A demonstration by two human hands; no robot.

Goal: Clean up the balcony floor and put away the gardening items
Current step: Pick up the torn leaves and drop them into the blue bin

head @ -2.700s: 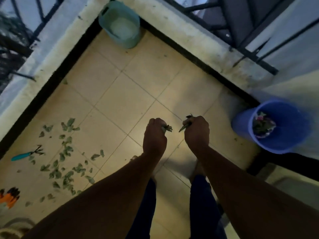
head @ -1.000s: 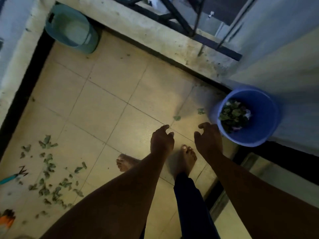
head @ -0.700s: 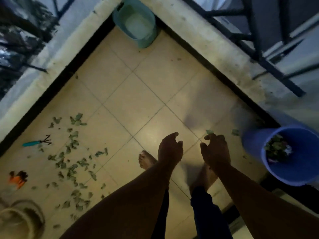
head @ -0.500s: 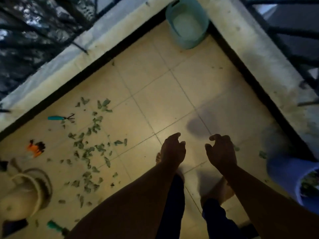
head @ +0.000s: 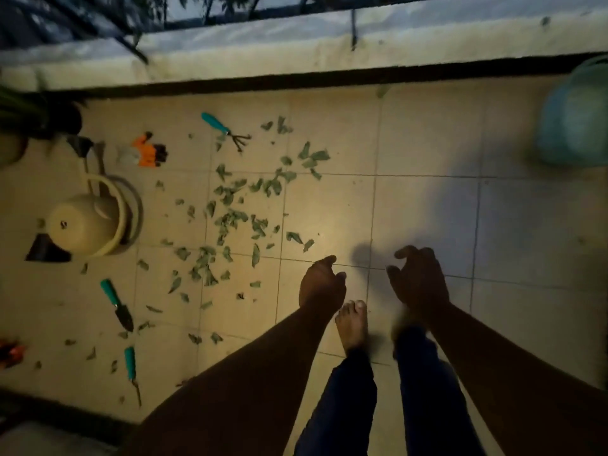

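Note:
Several green leaf scraps (head: 237, 218) lie scattered over the tiled floor (head: 427, 209), left of centre. My left hand (head: 320, 283) and my right hand (head: 419, 279) hang side by side above the floor, fingers loosely curled, holding nothing. A teal-handled hand rake (head: 225, 128) lies near the wall. A teal-handled trowel (head: 116, 302) and a teal-handled weeder (head: 131, 370) lie at lower left. Orange gloves (head: 148, 151) lie beyond the cream watering can (head: 88, 225).
A teal tub (head: 575, 120) stands at the right by the parapet (head: 296, 57). A potted plant (head: 19, 126) sits at the far left. My bare foot (head: 352, 324) is under my hands. An orange item (head: 11, 352) shows at the left edge.
My hands held leaves, then emptied near the blue bucket. The view has swung left: the bucket has left the frame and the leaf pile and tools now lie ahead.

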